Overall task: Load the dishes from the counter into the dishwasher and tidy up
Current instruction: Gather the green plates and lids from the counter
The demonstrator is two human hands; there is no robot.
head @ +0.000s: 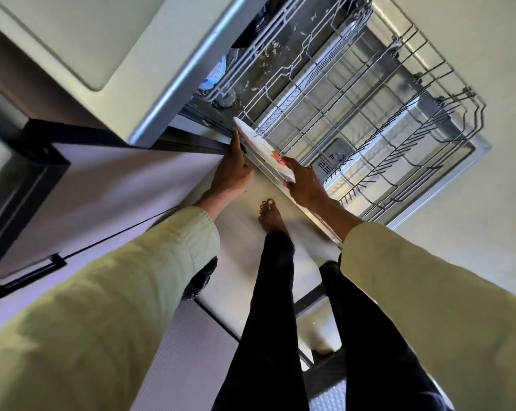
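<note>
A white plate (pixel 255 140) with a red pattern is held on edge at the near left side of the pulled-out lower dishwasher rack (pixel 378 134). My left hand (pixel 233 167) presses flat against the plate's back. Gripping the plate's near rim, my right hand (pixel 302 182) has its thumb on the patterned face. The wire rack holds no dishes that I can see. The dishwasher door (pixel 476 149) lies open beneath it.
The counter edge (pixel 173 84) overhangs at the upper left, with dark items in the upper rack (pixel 250 40) behind it. Cabinet fronts with a black handle (pixel 28 275) run along the left. My bare foot (pixel 270 215) stands on the pale floor beside the door.
</note>
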